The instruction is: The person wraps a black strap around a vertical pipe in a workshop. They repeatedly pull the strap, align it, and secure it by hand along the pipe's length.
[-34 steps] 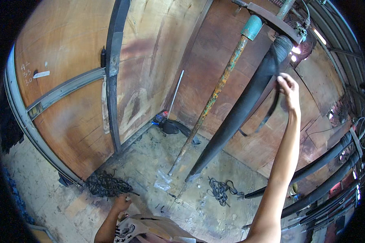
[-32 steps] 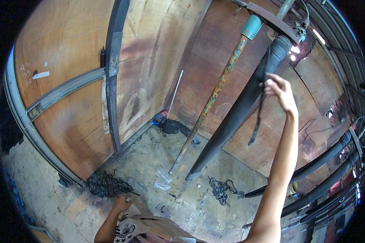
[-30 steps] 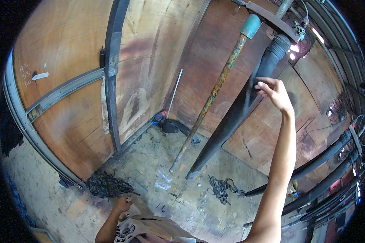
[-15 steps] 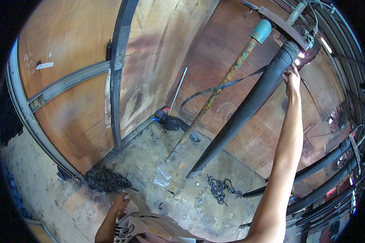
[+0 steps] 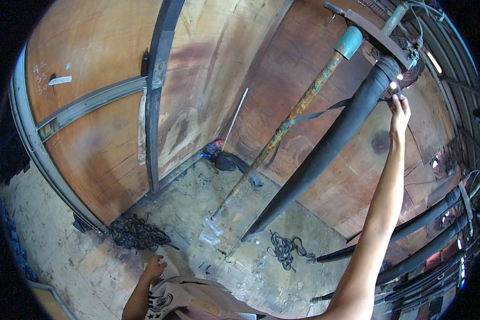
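Note:
My right arm reaches up at the right. My right hand point(image 5: 400, 113) pinches the end of a black rubber strap point(image 5: 321, 112) just beside the top of a long black wrapped tube point(image 5: 330, 143). Behind the tube the strap runs left to a rusty, teal-painted metal pole point(image 5: 305, 100) and bends round it. The tube hangs slanting down from a dark metal crossbar point(image 5: 376, 37), its wrapped upper end against the bar. Low at the left, my left hand point(image 5: 154, 266) holds nothing, with its fingers loosely bent and apart.
Tangled black strips point(image 5: 138, 233) and a smaller black coil point(image 5: 287, 249) lie on the floor. More black tubes point(image 5: 405, 233) hang at the right. Wooden panels point(image 5: 104, 176) stand at the left. A thin white rod point(image 5: 234, 118) leans in the corner.
My right hand has moved right and slightly down, away from the tube. The strap now bends round the rusty pole rather than hanging loose past it. My left hand has barely moved.

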`<state>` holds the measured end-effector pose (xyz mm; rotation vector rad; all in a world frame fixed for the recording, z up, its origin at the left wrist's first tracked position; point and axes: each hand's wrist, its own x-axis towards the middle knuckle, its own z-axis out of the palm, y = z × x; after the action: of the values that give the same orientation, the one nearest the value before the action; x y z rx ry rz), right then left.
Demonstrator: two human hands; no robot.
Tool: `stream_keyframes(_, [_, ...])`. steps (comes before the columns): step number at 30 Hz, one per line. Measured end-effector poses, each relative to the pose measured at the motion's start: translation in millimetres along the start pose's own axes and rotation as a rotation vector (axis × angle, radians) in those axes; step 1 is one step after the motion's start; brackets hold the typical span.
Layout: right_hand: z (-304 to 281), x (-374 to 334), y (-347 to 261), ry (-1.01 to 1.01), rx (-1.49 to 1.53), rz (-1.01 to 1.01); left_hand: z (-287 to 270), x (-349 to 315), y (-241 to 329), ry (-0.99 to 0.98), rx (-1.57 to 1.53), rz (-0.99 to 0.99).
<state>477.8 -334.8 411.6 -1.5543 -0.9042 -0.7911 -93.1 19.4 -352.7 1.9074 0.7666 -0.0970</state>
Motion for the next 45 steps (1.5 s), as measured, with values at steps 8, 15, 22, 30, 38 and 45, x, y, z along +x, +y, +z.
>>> stream_keyframes(8, [18, -51, -62, -0.442, -0.39, 0.041, -1, 5, 13, 0.011, 0.041, 0.086])
stream_keyframes(15, [23, -65, -74, -0.343, -0.278, 0.074, -4, 2, 40, -0.059, 0.042, -0.016])
stream_keyframes(22, [43, -92, -70, -0.585, -0.339, 0.222, 11, 22, 22, -0.046, 0.024, 0.08])
stream_keyframes(30, [37, -86, -58, -0.218, -0.3, 0.038, 15, 56, 55, -0.119, 0.029, 0.307])
stream_keyframes(38, [29, -170, 34, -0.341, -0.727, 0.135, 27, 52, 63, -0.139, 0.055, 0.288])
stream_keyframes(45, [30, -189, -8, -0.316, -0.301, 0.261, 19, 31, 76, -0.24, 0.011, 0.207])
